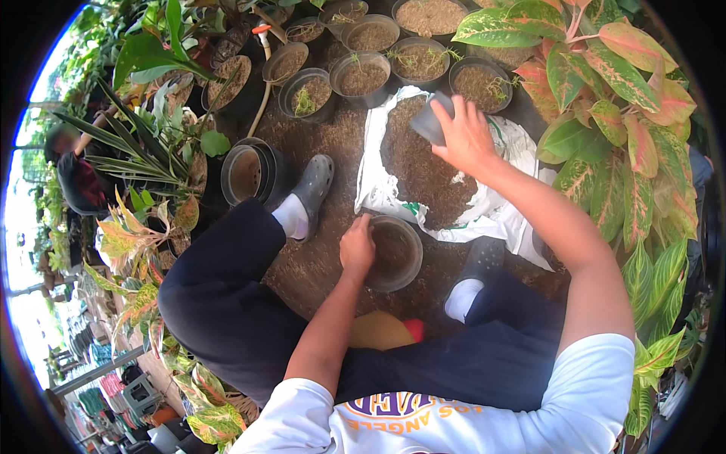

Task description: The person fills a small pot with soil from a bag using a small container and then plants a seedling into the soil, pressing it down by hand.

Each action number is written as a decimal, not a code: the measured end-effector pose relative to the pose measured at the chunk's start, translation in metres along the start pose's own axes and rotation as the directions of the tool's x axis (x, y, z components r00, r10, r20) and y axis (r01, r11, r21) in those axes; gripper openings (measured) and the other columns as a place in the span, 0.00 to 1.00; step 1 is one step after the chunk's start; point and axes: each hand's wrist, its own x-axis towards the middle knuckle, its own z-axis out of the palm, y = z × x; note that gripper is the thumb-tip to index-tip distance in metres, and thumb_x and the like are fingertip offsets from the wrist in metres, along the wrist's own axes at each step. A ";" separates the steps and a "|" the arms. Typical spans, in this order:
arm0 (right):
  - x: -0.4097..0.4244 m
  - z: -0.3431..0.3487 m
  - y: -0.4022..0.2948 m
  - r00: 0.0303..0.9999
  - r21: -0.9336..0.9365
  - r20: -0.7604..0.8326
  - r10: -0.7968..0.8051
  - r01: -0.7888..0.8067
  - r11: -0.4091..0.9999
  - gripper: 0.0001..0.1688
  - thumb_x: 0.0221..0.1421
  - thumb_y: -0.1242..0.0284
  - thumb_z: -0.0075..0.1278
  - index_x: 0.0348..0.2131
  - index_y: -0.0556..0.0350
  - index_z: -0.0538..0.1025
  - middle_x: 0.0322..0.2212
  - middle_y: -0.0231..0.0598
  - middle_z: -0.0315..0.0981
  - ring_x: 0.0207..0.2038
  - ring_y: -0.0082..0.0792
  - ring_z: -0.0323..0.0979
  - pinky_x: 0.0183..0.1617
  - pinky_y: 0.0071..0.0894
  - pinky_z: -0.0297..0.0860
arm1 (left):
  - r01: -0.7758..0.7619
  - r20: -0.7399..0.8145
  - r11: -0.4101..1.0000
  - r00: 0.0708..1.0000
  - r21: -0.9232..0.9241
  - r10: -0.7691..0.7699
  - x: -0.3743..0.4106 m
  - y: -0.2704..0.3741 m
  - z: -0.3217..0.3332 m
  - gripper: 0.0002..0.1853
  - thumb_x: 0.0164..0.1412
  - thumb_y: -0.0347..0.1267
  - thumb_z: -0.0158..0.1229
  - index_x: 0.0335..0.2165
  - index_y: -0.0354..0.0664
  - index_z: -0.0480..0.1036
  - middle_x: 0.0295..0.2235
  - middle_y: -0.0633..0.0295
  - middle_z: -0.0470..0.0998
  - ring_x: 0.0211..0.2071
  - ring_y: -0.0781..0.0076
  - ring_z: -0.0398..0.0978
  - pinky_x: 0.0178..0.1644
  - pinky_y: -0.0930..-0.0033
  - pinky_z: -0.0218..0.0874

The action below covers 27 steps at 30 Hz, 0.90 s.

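My left hand [358,245] grips the rim of a round plastic nursery pot [417,258] standing on the ground between my feet. Inside that pot I see a dark brown bottom; how much soil it holds I cannot tell. My right hand [466,136] is closed around a small dark grey plastic pot [429,120], which is tilted over an opened white sack [371,170]. Brown loose potting soil [417,164] fills the sack, whose torn edges are folded outward.
Several black pots with soil and small seedlings [360,76] stand beyond the sack. Stacked empty pots [244,173] are left of my foot. Leafy aglaonema plants [618,113] crowd the right side. A pipe with an orange-handled valve [262,34] rises at the back. Another person [82,176] is at far left.
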 end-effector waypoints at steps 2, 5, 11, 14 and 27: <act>0.011 -0.006 0.008 0.995 -0.004 -0.092 -0.046 0.046 0.999 0.50 0.40 0.62 0.72 0.60 0.45 0.65 0.50 0.49 0.60 0.50 0.53 0.66 0.52 0.51 0.67 | 0.004 0.008 1.000 1.000 0.007 -0.004 0.001 0.000 0.002 0.10 0.64 0.29 0.56 0.44 0.44 0.72 0.40 0.49 0.79 0.39 0.38 0.77 0.41 0.42 0.68; 0.022 -0.002 0.014 0.977 0.028 -0.198 -0.076 0.083 0.996 0.50 0.39 0.64 0.73 0.60 0.45 0.65 0.50 0.48 0.60 0.50 0.53 0.65 0.52 0.50 0.67 | 0.006 0.019 0.999 1.000 0.040 -0.007 0.003 -0.001 0.003 0.09 0.64 0.29 0.55 0.44 0.44 0.71 0.41 0.50 0.79 0.39 0.39 0.77 0.42 0.43 0.68; 0.009 0.058 0.011 0.988 -0.011 -0.020 -0.154 0.153 0.988 0.46 0.42 0.69 0.68 0.60 0.43 0.66 0.53 0.53 0.59 0.54 0.56 0.63 0.55 0.52 0.67 | -0.030 -0.015 0.999 0.999 0.037 0.030 0.004 0.000 0.007 0.08 0.65 0.29 0.55 0.43 0.44 0.70 0.42 0.52 0.79 0.39 0.40 0.78 0.42 0.43 0.69; -0.027 0.096 0.002 0.969 -0.067 -0.006 -0.248 0.247 0.967 0.42 0.46 0.73 0.62 0.60 0.40 0.67 0.57 0.56 0.58 0.56 0.61 0.62 0.56 0.51 0.68 | -0.026 -0.014 0.999 1.000 0.020 0.027 0.003 0.000 0.006 0.08 0.65 0.29 0.55 0.43 0.43 0.70 0.42 0.51 0.79 0.39 0.39 0.77 0.42 0.42 0.69; -0.038 0.055 0.040 0.888 0.101 0.094 -0.449 0.440 0.892 0.50 0.36 0.69 0.73 0.59 0.37 0.68 0.61 0.47 0.56 0.63 0.55 0.58 0.62 0.50 0.67 | 0.064 0.019 0.998 0.998 0.021 -0.064 0.008 -0.002 0.010 0.08 0.63 0.29 0.57 0.40 0.40 0.68 0.41 0.47 0.79 0.40 0.36 0.76 0.43 0.39 0.67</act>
